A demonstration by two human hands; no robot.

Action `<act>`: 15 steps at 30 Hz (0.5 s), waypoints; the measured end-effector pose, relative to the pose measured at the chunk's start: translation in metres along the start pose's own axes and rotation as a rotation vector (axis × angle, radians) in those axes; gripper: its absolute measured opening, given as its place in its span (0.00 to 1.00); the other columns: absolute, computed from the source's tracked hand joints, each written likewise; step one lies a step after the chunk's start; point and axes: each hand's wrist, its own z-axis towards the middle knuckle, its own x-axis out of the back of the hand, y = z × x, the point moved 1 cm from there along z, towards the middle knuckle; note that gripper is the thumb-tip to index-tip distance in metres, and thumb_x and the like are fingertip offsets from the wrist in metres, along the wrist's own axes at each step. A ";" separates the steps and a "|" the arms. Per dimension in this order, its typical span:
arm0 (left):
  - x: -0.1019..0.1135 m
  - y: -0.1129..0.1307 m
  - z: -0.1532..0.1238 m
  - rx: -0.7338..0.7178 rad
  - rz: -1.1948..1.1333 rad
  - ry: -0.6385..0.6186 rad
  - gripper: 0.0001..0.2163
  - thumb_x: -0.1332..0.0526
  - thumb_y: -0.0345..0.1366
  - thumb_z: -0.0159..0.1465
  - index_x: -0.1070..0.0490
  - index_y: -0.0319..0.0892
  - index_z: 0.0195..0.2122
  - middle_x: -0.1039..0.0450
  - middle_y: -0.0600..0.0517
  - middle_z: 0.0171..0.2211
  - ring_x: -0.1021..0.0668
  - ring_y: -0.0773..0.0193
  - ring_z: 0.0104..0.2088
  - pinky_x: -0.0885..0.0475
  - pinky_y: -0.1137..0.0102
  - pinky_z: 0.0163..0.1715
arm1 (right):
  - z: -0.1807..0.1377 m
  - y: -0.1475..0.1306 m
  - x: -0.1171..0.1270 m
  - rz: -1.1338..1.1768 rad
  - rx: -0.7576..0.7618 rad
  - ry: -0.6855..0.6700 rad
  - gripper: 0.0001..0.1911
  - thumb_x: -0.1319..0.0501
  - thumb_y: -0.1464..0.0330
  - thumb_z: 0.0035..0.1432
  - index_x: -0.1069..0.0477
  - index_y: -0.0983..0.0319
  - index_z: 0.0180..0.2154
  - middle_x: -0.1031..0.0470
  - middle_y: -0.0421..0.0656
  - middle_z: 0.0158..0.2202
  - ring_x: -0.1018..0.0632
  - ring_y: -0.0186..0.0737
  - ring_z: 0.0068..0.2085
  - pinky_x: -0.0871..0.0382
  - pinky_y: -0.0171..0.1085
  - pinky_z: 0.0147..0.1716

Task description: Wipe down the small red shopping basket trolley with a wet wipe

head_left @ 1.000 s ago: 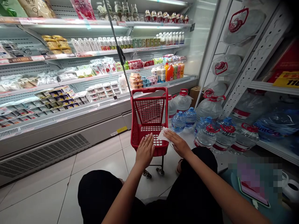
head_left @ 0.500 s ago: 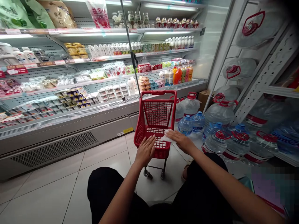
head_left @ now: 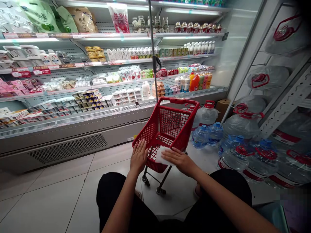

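A small red shopping cart (head_left: 175,124) stands on the tiled floor in front of me, turned a little to the left. My left hand (head_left: 139,156) lies flat against its near left corner, fingers stretched out. My right hand (head_left: 178,159) presses a white cloth (head_left: 161,154) onto the cart's near rim, fingers extended over it. The cart's basket looks empty. My legs in black are at the bottom of the view.
A long refrigerated display (head_left: 97,81) with dairy packs, bottles and juices runs along the left and back. Large water jugs (head_left: 236,152) crowd the floor and the metal rack (head_left: 284,106) on the right. A cardboard box (head_left: 222,105) sits in the far corner.
The cart has swung so its near end points left. My right hand slid the white cloth leftward along the near rim. My left hand moved with the cart's corner.
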 end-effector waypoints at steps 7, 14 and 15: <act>0.000 0.052 -0.010 -0.038 -0.025 0.020 0.33 0.55 0.53 0.77 0.50 0.35 0.75 0.46 0.41 0.73 0.42 0.52 0.74 0.41 0.53 0.71 | 0.022 0.008 -0.009 -0.059 -0.113 0.038 0.38 0.52 0.80 0.67 0.52 0.54 0.74 0.38 0.41 0.71 0.39 0.39 0.72 0.44 0.50 0.72; 0.010 0.053 -0.022 -0.044 -0.050 0.024 0.35 0.54 0.53 0.76 0.61 0.38 0.77 0.45 0.41 0.73 0.40 0.51 0.73 0.41 0.53 0.70 | 0.017 0.035 0.001 -0.139 -0.176 0.072 0.42 0.52 0.82 0.62 0.52 0.53 0.74 0.37 0.40 0.71 0.35 0.39 0.71 0.46 0.50 0.73; 0.011 0.047 -0.023 -0.044 -0.049 0.016 0.35 0.54 0.53 0.76 0.61 0.39 0.77 0.46 0.41 0.73 0.40 0.51 0.73 0.40 0.53 0.70 | 0.013 0.048 0.006 -0.158 -0.210 0.085 0.42 0.52 0.82 0.62 0.51 0.53 0.74 0.37 0.40 0.71 0.35 0.39 0.70 0.47 0.50 0.73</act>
